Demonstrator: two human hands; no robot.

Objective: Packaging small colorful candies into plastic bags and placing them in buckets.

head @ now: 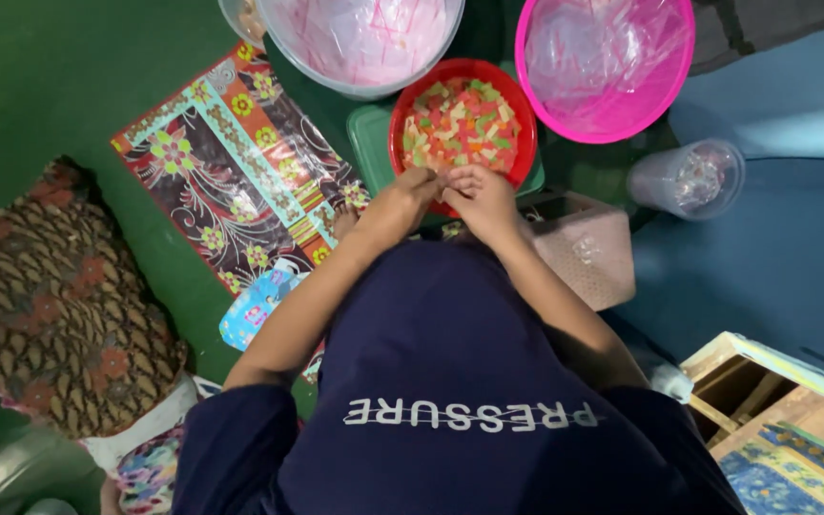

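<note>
- Candy pieces, mixed colours, fill a red bowl straight ahead.
- Left hand and right hand meet at its near rim, fingertips pressed together, apparently pinching something small.
- Pink basin far right, clear cup beside it, within reach.

Single view only: head-worn camera, aimed steeply down over wearer's own chest and forearms. Close range; dark blue shirt fills lower centre. Wearer faces 12 o'clock. Red bowl just past 12 o'clock of hands, pink basin at 1 o'clock, patterned mat at 10 o'clock. Green floor fills upper left. No second view to compare.
</note>
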